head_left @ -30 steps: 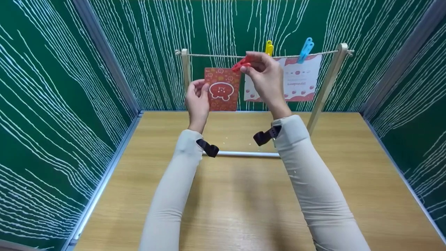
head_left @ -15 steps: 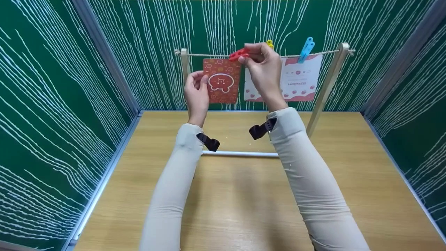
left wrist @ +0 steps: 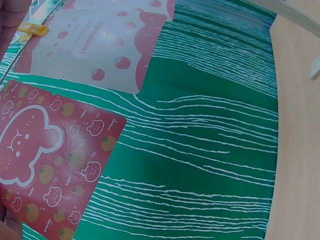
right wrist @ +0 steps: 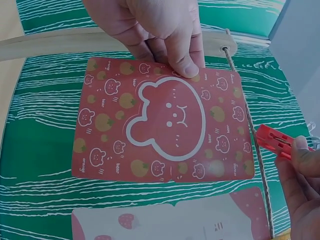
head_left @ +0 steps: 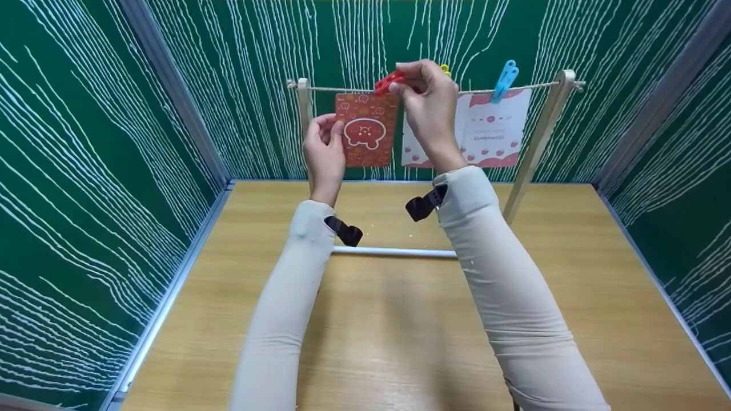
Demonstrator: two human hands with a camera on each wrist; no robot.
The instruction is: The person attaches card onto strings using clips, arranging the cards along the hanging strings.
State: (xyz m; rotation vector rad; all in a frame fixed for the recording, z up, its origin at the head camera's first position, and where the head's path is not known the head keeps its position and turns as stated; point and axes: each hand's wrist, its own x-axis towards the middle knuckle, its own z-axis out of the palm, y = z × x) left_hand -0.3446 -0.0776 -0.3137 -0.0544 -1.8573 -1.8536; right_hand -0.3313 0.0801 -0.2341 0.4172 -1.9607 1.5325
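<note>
My left hand (head_left: 325,157) pinches the left edge of a red card (head_left: 368,155) printed with an upside-down bear face. The card's top edge lies close to a thin rope (head_left: 342,89). At its upper right corner my right hand (head_left: 432,111) pinches a red clothespin (head_left: 388,83) between thumb and fingers. In the right wrist view the clothespin (right wrist: 274,141) has its tip at the rope (right wrist: 260,155), beside the card (right wrist: 112,142); whether it bites the card cannot be told. My left thumb (right wrist: 186,65) lies on the card's face there.
Blue (head_left: 505,83) and yellow (head_left: 445,70) clothespins sit on the rope at a white and pink strawberry card (head_left: 495,148). Wooden posts (head_left: 539,131) hold the rope. A white bar (head_left: 394,252) lies low across the table (head_left: 365,342). Green walls (head_left: 251,114) enclose the sides.
Both hands have risen, lifting the red card and red clothespin up to the rope. The clothespin has moved slightly left and its tip now sits at the rope.
</note>
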